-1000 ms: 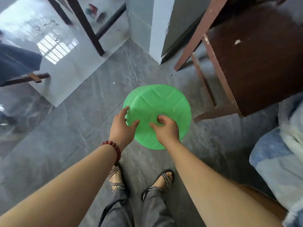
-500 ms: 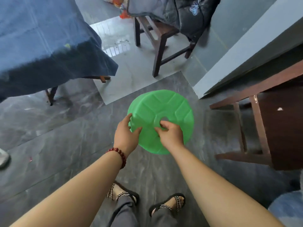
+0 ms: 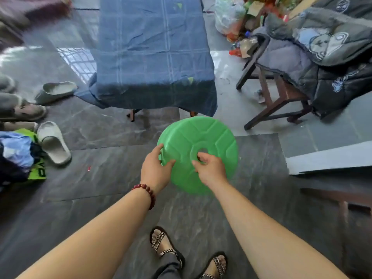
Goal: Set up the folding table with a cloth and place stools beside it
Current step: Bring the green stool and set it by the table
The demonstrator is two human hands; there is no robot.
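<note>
- The green plastic stool (image 3: pixel 211 133) was carried in front of the person, near the short end of the folding table (image 3: pixel 131 116). The table was already draped in a blue cloth (image 3: pixel 153 57). The stool's legs were hidden under its round seat.
- The left hand (image 3: pixel 155 172) gripped the seat's rim, thumb on top. The right hand (image 3: pixel 211 170) had fingers hooked into the centre hole. Both hands sat on the near half, so the far edge could dip and swing.
- A dipping edge or hidden leg might have snagged the cloth's hanging hem and dragged it askew.
- With the legs unseen, one could have landed on the hem or knocked a table leg. A folding frame may shift when knocked.
- The glossy stone floor (image 3: pixel 112 135) looked slick, so a light stool could skid if set down unevenly.
- A slipper (image 3: pixel 53 143) lay to the left and a wooden chair (image 3: pixel 267 101) heaped with jackets stood to the right. A sidestep either way risked a trip or a bump.
</note>
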